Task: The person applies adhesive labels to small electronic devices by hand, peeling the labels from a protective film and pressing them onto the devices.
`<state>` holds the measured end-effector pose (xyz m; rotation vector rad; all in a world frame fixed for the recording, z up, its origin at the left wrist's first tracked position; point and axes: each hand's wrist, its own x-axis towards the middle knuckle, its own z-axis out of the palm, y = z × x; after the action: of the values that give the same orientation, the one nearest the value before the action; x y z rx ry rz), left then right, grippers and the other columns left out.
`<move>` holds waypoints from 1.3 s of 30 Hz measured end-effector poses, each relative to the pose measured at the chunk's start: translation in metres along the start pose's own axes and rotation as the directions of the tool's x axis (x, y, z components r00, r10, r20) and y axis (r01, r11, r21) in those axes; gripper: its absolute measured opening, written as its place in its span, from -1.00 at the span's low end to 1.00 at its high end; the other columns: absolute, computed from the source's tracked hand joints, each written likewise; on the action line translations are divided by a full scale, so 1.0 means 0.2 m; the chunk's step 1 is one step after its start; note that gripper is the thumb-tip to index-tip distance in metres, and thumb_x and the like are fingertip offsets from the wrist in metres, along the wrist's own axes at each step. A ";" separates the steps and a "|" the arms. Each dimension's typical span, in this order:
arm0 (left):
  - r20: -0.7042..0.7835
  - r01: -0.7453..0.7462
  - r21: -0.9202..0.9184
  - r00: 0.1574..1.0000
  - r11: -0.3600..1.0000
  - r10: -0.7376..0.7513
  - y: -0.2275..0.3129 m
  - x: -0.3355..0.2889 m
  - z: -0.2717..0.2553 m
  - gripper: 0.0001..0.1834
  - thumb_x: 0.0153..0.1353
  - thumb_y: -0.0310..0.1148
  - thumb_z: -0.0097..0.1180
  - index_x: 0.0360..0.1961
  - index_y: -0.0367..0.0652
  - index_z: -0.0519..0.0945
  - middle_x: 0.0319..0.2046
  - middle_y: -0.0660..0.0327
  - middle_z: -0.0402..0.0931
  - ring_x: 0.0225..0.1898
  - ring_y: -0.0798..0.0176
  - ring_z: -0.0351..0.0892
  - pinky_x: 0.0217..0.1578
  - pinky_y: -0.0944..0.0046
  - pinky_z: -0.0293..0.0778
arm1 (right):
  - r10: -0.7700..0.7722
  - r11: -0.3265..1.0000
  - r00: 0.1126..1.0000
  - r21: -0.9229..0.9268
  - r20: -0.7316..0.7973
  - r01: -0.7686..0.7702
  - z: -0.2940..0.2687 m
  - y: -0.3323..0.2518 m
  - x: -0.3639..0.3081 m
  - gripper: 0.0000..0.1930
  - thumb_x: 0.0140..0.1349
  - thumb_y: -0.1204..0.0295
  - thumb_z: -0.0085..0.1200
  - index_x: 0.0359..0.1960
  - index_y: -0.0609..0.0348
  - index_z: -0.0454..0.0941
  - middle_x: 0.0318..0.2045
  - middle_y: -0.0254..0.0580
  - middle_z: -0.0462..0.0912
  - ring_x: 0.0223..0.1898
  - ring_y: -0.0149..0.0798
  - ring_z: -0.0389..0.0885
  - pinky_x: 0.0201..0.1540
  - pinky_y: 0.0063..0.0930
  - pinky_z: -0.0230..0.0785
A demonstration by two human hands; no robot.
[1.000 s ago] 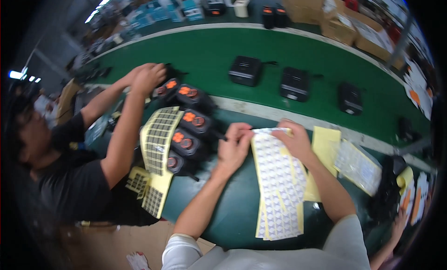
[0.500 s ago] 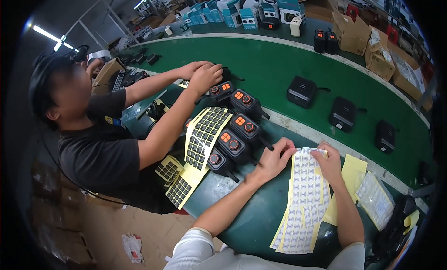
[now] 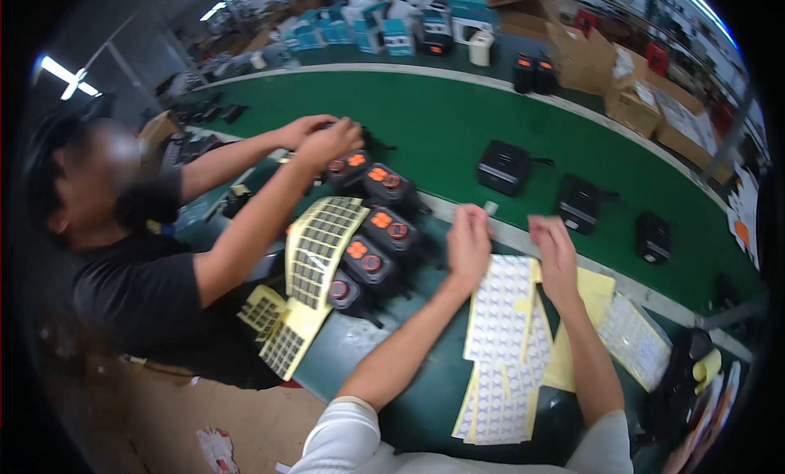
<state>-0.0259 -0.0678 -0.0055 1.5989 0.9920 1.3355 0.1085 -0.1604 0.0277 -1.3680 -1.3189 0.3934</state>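
Observation:
My left hand (image 3: 469, 247) is raised past the far end of the label sheets, and a small white sticker (image 3: 491, 207) sticks out from its pinched fingertips. To its right, my right hand (image 3: 557, 253) is closed with its fingertips together; whether anything is in them is hidden. Below and between both hands lie overlapping white label sheets (image 3: 500, 310) with yellow backing on the green table. Nearest on the conveyor are black box-shaped devices (image 3: 504, 168) with wrist straps.
Black devices with orange buttons (image 3: 391, 229) stand left of my hands beside sheets of black stickers (image 3: 320, 245). A co-worker in a dark shirt (image 3: 147, 269) handles a device there. A plastic-wrapped pack (image 3: 634, 341) lies at right; teal boxes (image 3: 399, 37) line the far side.
My hands have lifted off the top label sheet and moved away from me, with a small sticker now in my left fingers. The whole view has shifted, and the devices appear further left.

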 end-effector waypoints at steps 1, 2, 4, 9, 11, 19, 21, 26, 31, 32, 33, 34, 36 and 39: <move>0.033 0.044 -0.069 0.999 0.997 -0.041 0.01 0.03 0.01 -0.86 0.38 -0.38 -0.12 -0.27 -0.23 0.36 -0.61 0.20 0.44 -0.58 0.35 0.44 -0.51 0.29 0.39 | 0.016 0.999 1.000 -0.030 -0.025 -0.016 -0.01 -0.01 0.09 -0.66 0.14 0.48 0.13 -0.05 0.30 0.45 -0.17 -0.05 0.50 -0.13 -0.10 0.51 -0.04 -0.40 0.34; 0.064 0.127 -0.122 0.991 0.984 -0.120 0.03 0.07 0.01 -0.84 0.39 -0.35 -0.13 -0.29 -0.23 0.36 -0.61 0.24 0.43 -0.59 0.40 0.40 -0.53 0.33 0.36 | -0.085 0.979 0.996 -0.189 -0.021 0.079 0.00 0.01 0.18 -0.59 0.12 0.43 0.15 0.01 0.30 0.42 -0.05 0.00 0.45 -0.02 -0.03 0.46 0.05 -0.33 0.30; 0.098 0.214 -0.310 0.976 0.926 -0.193 -0.01 0.13 0.01 -0.86 0.40 -0.36 -0.14 -0.27 -0.19 0.36 -0.60 0.32 0.40 -0.62 0.51 0.26 -0.61 0.42 0.22 | -0.155 0.884 0.986 -0.435 0.068 0.169 0.05 0.07 0.36 -0.39 0.08 0.31 0.20 0.15 0.27 0.30 0.17 0.09 0.28 0.18 0.07 0.31 0.21 -0.22 0.21; 0.182 0.385 -0.463 0.923 0.798 -0.340 -0.03 0.18 0.09 -0.87 0.39 -0.34 -0.11 -0.26 -0.18 0.37 -0.63 0.32 0.41 -0.73 0.56 0.18 -0.73 0.50 0.09 | 0.044 0.764 0.958 -0.628 0.283 0.150 0.04 0.28 0.61 -0.11 -0.04 0.14 0.29 0.31 0.21 0.14 0.33 0.14 0.08 0.34 0.08 0.10 0.36 -0.22 0.02; 0.231 0.423 -0.412 0.905 0.807 -0.357 -0.04 0.18 0.09 -0.88 0.38 -0.37 -0.10 -0.26 -0.20 0.36 -0.64 0.30 0.42 -0.73 0.56 0.17 -0.73 0.49 0.09 | 0.131 0.806 0.938 -0.585 0.320 0.086 0.01 0.30 0.66 -0.11 -0.03 0.14 0.28 0.32 0.21 0.13 0.32 0.11 0.11 0.34 0.05 0.12 0.35 -0.27 0.04; 0.325 0.406 -0.454 0.904 0.793 -0.277 0.00 0.19 0.06 -0.88 0.35 -0.38 -0.04 -0.28 -0.20 0.37 -0.58 0.27 0.48 -0.77 0.59 0.16 -0.78 0.52 0.04 | 0.230 0.970 0.939 -0.138 0.255 -0.200 -0.01 0.27 0.61 -0.30 0.08 0.15 0.27 0.21 0.26 0.35 0.11 -0.03 0.41 0.03 -0.23 0.49 0.06 -0.44 0.35; 0.323 0.414 -0.457 0.902 0.787 -0.286 0.01 0.19 0.06 -0.89 0.34 -0.39 -0.02 -0.29 -0.20 0.37 -0.56 0.27 0.50 -0.77 0.60 0.16 -0.78 0.52 0.05 | 0.235 0.968 0.936 -0.154 0.261 -0.199 -0.01 0.24 0.58 -0.32 0.11 0.17 0.26 0.21 0.26 0.35 0.11 -0.04 0.41 0.00 -0.27 0.50 0.03 -0.47 0.37; 0.286 0.374 -0.430 0.920 0.821 -0.269 0.00 0.19 0.07 -0.88 0.36 -0.38 -0.05 -0.29 -0.21 0.38 -0.49 0.23 0.57 -0.79 0.61 0.15 -0.80 0.52 0.05 | 0.235 0.969 0.936 -0.141 0.264 -0.203 -0.02 0.24 0.56 -0.35 0.12 0.19 0.25 0.19 0.28 0.37 0.12 -0.04 0.39 -0.04 -0.29 0.51 0.00 -0.50 0.38; 0.266 0.380 -0.409 0.919 0.830 -0.290 0.02 0.17 0.08 -0.88 0.34 -0.40 -0.02 -0.30 -0.22 0.37 -0.48 0.21 0.59 -0.79 0.61 0.18 -0.80 0.51 0.07 | 0.204 0.976 0.945 -0.125 0.257 -0.177 -0.02 0.25 0.54 -0.34 0.11 0.20 0.27 0.20 0.27 0.36 0.12 -0.04 0.37 0.02 -0.27 0.47 0.02 -0.48 0.37; 0.260 0.377 -0.412 0.921 0.830 -0.290 0.02 0.17 0.08 -0.88 0.34 -0.40 -0.02 -0.29 -0.22 0.37 -0.48 0.21 0.59 -0.79 0.61 0.18 -0.80 0.51 0.07 | 0.206 0.976 0.945 -0.125 0.255 -0.179 -0.02 0.25 0.54 -0.34 0.11 0.20 0.27 0.20 0.27 0.36 0.12 -0.04 0.37 0.02 -0.27 0.47 0.02 -0.48 0.37; 0.252 0.373 -0.414 0.923 0.830 -0.290 0.02 0.17 0.08 -0.88 0.34 -0.40 -0.01 -0.29 -0.23 0.38 -0.48 0.21 0.59 -0.79 0.61 0.19 -0.80 0.51 0.07 | 0.204 0.976 0.946 -0.124 0.254 -0.177 -0.01 0.25 0.53 -0.34 0.11 0.20 0.27 0.20 0.27 0.36 0.12 -0.04 0.38 0.05 -0.27 0.44 0.03 -0.48 0.36; 0.252 0.373 -0.413 0.923 0.831 -0.290 0.02 0.17 0.08 -0.88 0.34 -0.40 -0.01 -0.29 -0.23 0.38 -0.48 0.21 0.59 -0.79 0.61 0.19 -0.80 0.51 0.07 | 0.202 0.977 0.946 -0.122 0.252 -0.176 -0.01 0.24 0.53 -0.33 0.10 0.20 0.27 0.21 0.27 0.36 0.11 -0.05 0.38 0.08 -0.28 0.42 0.04 -0.47 0.34; 0.219 0.382 -0.378 0.922 0.844 -0.319 0.02 0.16 0.08 -0.86 0.33 -0.39 0.01 -0.29 -0.23 0.38 -0.51 0.22 0.58 -0.79 0.60 0.20 -0.79 0.50 0.09 | 0.192 0.978 0.949 -0.130 0.249 -0.164 -0.01 0.23 0.52 -0.33 0.10 0.20 0.28 0.21 0.25 0.36 0.11 -0.07 0.38 0.09 -0.27 0.41 0.06 -0.46 0.33; 0.157 0.368 -0.292 0.929 0.883 -0.335 0.03 0.15 0.09 -0.84 0.31 -0.37 0.05 -0.30 -0.24 0.38 -0.55 0.23 0.57 -0.74 0.54 0.28 -0.70 0.47 0.19 | 0.157 0.977 0.957 -0.179 0.245 -0.115 -0.01 0.21 0.49 -0.33 0.08 0.18 0.28 0.21 0.22 0.37 0.11 -0.09 0.39 0.11 -0.23 0.39 0.08 -0.44 0.30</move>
<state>-0.0038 -0.0438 0.0089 1.1650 0.9011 1.0849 0.1594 -0.0675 0.0363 -1.5913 -1.4998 0.5840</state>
